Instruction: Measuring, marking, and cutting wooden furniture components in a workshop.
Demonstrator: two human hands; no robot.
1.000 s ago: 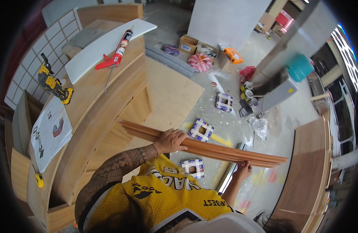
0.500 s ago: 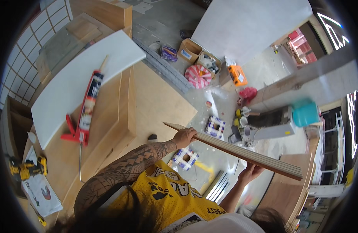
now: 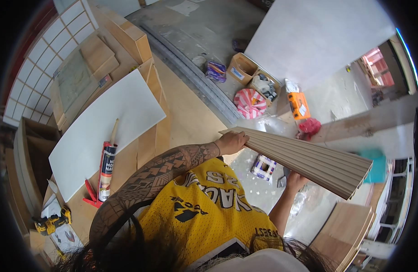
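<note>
Farthest to the left of my grip, a yellow-and-black power tool (image 3: 55,223) lies by a printed sheet (image 3: 66,239). Nearer to my grip comes the white board (image 3: 84,149), with a red caulking gun (image 3: 104,174) lying across its near edge. My left hand (image 3: 231,142) is clasped around the left end of the ribbed panel (image 3: 304,156), which I hold up slantwise between both hands, its grooved face upward. Beyond that grip, on the floor, sits a pink-striped bag (image 3: 250,103); below the panel, between my hands, is a blue-and-white square (image 3: 264,167). My right hand (image 3: 296,181) supports the panel's near edge, its fingertips hidden underneath, so I cannot tell how they close. Past the right grip, the panel's wide end juts out, partly covering a teal bucket (image 3: 376,167).
</note>
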